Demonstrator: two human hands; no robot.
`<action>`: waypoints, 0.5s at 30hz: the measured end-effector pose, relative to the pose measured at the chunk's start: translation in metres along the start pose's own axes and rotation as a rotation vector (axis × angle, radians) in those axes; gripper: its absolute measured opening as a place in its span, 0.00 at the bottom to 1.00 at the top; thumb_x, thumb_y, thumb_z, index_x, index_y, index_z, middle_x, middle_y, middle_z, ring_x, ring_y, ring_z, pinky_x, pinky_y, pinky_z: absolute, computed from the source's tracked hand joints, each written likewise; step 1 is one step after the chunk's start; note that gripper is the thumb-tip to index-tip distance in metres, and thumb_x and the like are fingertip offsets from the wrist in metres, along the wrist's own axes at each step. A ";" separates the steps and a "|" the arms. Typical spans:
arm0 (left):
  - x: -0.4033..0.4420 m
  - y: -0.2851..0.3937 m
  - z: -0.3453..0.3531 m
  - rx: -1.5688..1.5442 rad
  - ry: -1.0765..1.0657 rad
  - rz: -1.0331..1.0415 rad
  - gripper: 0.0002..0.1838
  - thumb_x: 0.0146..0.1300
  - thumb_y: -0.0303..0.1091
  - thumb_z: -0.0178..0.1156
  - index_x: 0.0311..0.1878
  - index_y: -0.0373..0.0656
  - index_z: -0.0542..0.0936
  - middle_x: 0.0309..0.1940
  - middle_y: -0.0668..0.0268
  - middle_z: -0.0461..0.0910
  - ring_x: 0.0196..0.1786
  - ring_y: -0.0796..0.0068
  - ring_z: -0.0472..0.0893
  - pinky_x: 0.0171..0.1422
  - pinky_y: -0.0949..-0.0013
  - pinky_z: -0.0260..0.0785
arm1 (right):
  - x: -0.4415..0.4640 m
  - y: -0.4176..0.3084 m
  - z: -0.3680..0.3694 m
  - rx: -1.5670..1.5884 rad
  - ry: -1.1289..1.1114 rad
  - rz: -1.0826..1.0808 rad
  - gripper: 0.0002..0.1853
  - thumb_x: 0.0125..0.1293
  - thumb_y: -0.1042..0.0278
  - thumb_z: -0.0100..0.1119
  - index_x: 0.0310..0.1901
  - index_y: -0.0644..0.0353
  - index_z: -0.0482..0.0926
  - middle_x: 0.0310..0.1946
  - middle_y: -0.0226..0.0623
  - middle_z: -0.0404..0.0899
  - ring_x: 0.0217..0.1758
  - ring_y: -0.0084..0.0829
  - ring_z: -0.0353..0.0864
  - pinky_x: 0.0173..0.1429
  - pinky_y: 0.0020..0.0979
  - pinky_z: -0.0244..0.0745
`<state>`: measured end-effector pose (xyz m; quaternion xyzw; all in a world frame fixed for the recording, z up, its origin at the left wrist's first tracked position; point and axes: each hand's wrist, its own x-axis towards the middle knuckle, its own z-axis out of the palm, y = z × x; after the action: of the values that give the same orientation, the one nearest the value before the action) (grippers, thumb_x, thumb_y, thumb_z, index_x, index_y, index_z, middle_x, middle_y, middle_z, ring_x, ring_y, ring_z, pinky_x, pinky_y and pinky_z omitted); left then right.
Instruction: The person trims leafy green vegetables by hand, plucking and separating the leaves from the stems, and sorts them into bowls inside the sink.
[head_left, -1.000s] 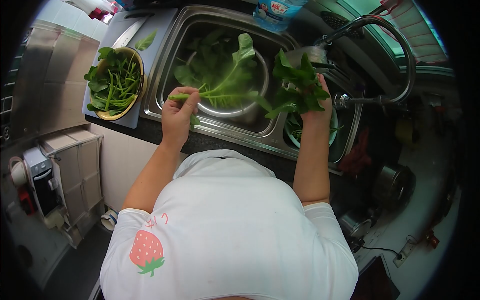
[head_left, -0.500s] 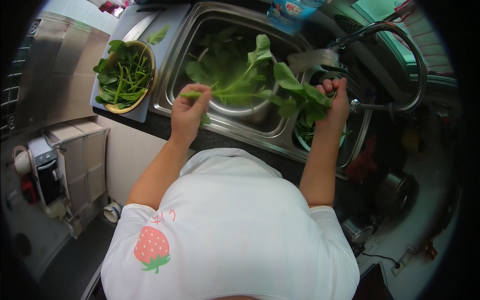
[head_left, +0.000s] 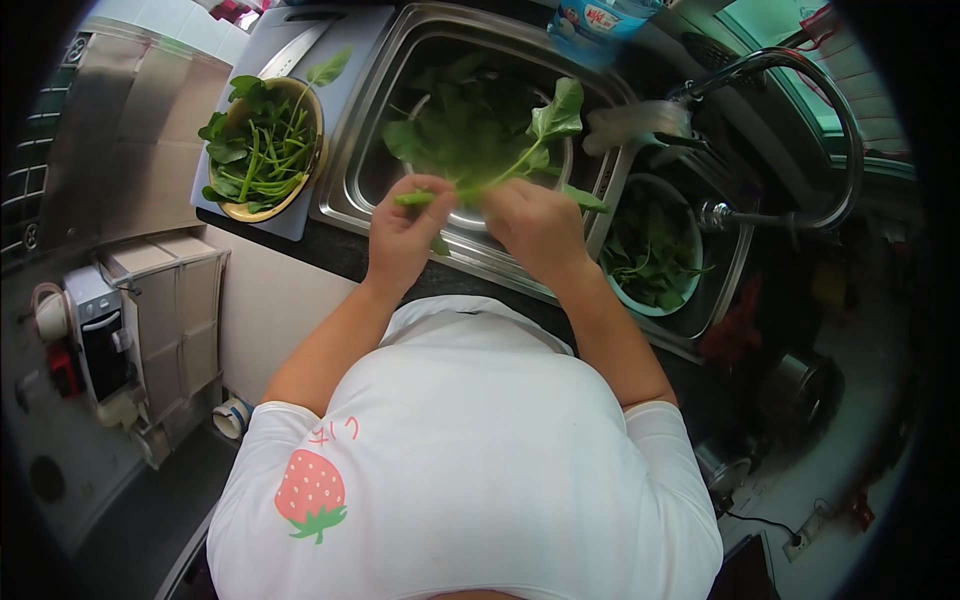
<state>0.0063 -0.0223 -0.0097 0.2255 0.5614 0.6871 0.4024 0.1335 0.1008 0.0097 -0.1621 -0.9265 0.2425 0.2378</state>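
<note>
The right hand point(head_left: 535, 225) has swung in from over the small basin point(head_left: 722, 285) to the left hand point(head_left: 405, 235), and the two now meet above the near side of the large basin point(head_left: 370, 125). The leaves that hung at the right hand near the small basin have gone from there, leaving the pale green bowl point(head_left: 650, 308) in fuller view, with leafy greens point(head_left: 655, 245) inside.

The left hand has stayed over the near edge of the large basin, its fingers narrow and pinched on a leafy stalk point(head_left: 512, 172). The right fingers are curled at the same stalk, just beside the left ones; blur hides whether they grip it. The stalk slants up to the right, ending in a broad leaf point(head_left: 558, 112).

Beneath the hands, more greens lie in a round metal bowl point(head_left: 568, 165) in the large basin. To the left, the yellow bowl point(head_left: 321, 145) of cut stems and leaves has stayed on the cutting board point(head_left: 352, 45), near the knife point(head_left: 295, 50). The faucet point(head_left: 853, 130) arches at the right.
</note>
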 end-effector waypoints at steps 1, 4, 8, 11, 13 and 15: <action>0.000 -0.001 -0.001 -0.014 -0.004 0.000 0.06 0.61 0.26 0.59 0.42 0.41 0.76 0.27 0.75 0.73 0.29 0.89 0.68 0.32 0.84 0.59 | 0.000 0.000 0.001 0.051 0.016 0.002 0.07 0.46 0.70 0.64 0.28 0.55 0.76 0.24 0.29 0.77 0.25 0.33 0.78 0.26 0.30 0.71; 0.000 -0.002 -0.004 -0.019 -0.010 -0.021 0.06 0.62 0.27 0.59 0.42 0.42 0.76 0.26 0.75 0.73 0.28 0.88 0.68 0.31 0.84 0.59 | -0.005 0.008 0.007 0.044 0.005 -0.046 0.05 0.49 0.72 0.62 0.29 0.55 0.76 0.22 0.30 0.74 0.24 0.28 0.78 0.25 0.28 0.70; 0.001 -0.008 0.002 -0.062 0.023 -0.029 0.05 0.62 0.29 0.59 0.41 0.42 0.76 0.26 0.75 0.73 0.28 0.88 0.68 0.31 0.83 0.60 | -0.014 0.019 0.017 0.882 0.096 0.656 0.02 0.56 0.69 0.55 0.29 0.56 0.75 0.20 0.29 0.71 0.21 0.21 0.73 0.24 0.23 0.67; 0.006 -0.006 0.000 -0.092 0.067 -0.055 0.06 0.62 0.29 0.58 0.40 0.40 0.76 0.29 0.68 0.76 0.29 0.84 0.70 0.34 0.82 0.62 | -0.010 0.038 -0.009 1.376 0.384 0.928 0.06 0.61 0.66 0.49 0.33 0.57 0.74 0.23 0.27 0.71 0.20 0.18 0.68 0.24 0.21 0.65; 0.008 -0.007 -0.003 -0.067 -0.004 -0.097 0.05 0.62 0.29 0.58 0.40 0.40 0.76 0.29 0.68 0.76 0.29 0.84 0.70 0.34 0.82 0.62 | -0.008 0.042 -0.024 1.058 0.371 0.748 0.05 0.62 0.68 0.51 0.38 0.58 0.72 0.29 0.30 0.74 0.24 0.22 0.72 0.26 0.24 0.68; 0.009 -0.007 -0.003 -0.027 -0.052 -0.128 0.05 0.62 0.28 0.58 0.39 0.40 0.76 0.28 0.68 0.76 0.29 0.84 0.70 0.34 0.82 0.61 | -0.005 0.038 -0.020 0.494 0.186 0.375 0.06 0.59 0.70 0.54 0.38 0.58 0.73 0.30 0.33 0.75 0.28 0.27 0.75 0.28 0.27 0.70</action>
<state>0.0008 -0.0162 -0.0190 0.2017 0.5545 0.6615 0.4630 0.1551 0.1373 0.0028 -0.2886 -0.7679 0.4839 0.3049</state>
